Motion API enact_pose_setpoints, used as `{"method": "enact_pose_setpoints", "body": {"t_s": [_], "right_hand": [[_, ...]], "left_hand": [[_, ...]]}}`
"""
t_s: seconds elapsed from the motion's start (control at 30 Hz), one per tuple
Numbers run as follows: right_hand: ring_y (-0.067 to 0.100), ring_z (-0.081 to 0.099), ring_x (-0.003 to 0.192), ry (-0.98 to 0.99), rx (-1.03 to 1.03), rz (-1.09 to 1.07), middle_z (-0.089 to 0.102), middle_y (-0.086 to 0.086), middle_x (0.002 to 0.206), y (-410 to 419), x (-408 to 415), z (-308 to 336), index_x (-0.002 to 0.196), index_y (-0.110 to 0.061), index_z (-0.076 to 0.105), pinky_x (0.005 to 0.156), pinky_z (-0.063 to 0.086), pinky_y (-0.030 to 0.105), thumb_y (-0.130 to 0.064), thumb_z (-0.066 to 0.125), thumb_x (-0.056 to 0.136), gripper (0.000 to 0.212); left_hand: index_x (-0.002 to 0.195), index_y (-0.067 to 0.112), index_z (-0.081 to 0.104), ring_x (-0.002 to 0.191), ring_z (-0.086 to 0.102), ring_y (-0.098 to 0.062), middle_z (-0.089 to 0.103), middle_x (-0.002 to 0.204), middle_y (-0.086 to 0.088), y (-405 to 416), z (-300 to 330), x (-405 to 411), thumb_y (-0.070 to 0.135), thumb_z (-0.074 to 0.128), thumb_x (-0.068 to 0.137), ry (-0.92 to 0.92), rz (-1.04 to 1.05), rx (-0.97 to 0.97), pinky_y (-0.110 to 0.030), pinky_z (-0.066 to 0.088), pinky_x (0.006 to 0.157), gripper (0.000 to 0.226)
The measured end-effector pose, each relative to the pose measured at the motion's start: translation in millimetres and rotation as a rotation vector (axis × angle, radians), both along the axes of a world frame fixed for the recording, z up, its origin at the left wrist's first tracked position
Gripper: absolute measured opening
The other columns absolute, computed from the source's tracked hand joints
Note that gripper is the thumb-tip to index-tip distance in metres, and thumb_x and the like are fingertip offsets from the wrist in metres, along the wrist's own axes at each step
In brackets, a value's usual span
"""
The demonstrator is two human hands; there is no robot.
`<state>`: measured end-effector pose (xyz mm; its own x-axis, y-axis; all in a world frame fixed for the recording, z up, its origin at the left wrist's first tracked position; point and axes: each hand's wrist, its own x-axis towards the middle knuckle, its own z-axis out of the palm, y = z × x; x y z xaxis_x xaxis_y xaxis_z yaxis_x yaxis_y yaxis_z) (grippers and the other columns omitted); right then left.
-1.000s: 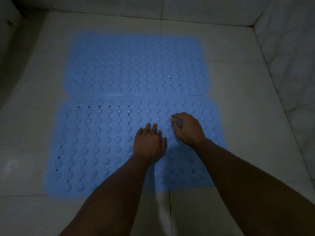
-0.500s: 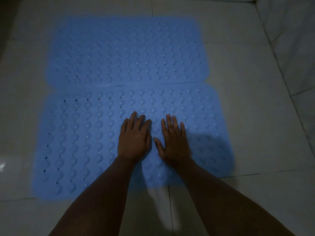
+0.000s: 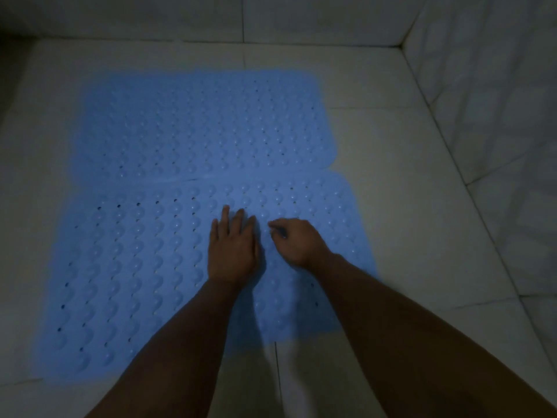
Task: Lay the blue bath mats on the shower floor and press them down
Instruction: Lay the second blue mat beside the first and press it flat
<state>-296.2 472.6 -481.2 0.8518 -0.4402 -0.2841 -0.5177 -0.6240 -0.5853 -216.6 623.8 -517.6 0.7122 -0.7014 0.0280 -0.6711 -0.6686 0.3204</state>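
Two blue bath mats lie flat on the pale tiled shower floor [image 3: 391, 164], long edges meeting: the far mat [image 3: 199, 125] toward twelve o'clock, and the near mat [image 3: 126, 267], set slightly off toward three o'clock, filling the middle of the view. Both hands are on the near mat, just past its centre. The left hand [image 3: 232, 251] lies palm down, its fingers [image 3: 224, 215] stretched straight and close together toward twelve o'clock, holding nothing and bearing on the bubbled surface. Just beside it at three o'clock, the right hand [image 3: 297, 242] has its fingers curled under with the tips pointing toward nine o'clock; in the dim light it is hard to tell whether they pinch a nub of the mat or merely press with knuckles and tips, though nothing separate appears to be held. The step in hand looks like seating the near mat. To do it well, the person would best flatten both palms, lean weight straight down through the arms, and work outward from the centre toward the corners at seven and four o'clock (those edges seem least attended), so that trapped air escapes through the holes. The seam between the mats deserves firm pressing too, without shoving the near mat out of line.
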Motion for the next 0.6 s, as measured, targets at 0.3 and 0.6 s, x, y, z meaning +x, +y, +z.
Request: {"method": "enact_pose_setpoints", "body": {"t_s": [0.3, 0.6], "right_hand": [[0.021, 0.062, 0.116, -0.171, -0.119, -0.247, 0.07, -0.001, 0.119, -69.9, -36.4, 4.2, 0.112, -0.023, 0.072, 0.102, 0.049, 0.035, -0.034, 0.053, 0.089, 0.032], [0.024, 0.065, 0.105, -0.376, -0.245, -0.262, 0.071, 0.0, 0.106, -99.5, -40.6, -34.2, 0.102, -0.018, 0.073, 0.094, 0.051, 0.039, -0.028, 0.054, 0.091, 0.024]], "left_hand": [[0.156, 0.012, 0.036, 0.156, 0.011, -0.04, 0.024, 0.167, -0.016, -80.8, -23.4, -81.0, 0.041, 0.029, 0.103, 0.054, -0.25, 0.04, -0.063, 0.022, 0.121, 0.061], [0.163, 0.016, 0.019, 0.158, -0.004, -0.033, 0.001, 0.171, -0.014, -76.5, -32.9, -87.0, 0.067, 0.03, 0.101, -0.049, -0.327, 0.082, -0.062, 0.01, 0.124, 0.081]]}}
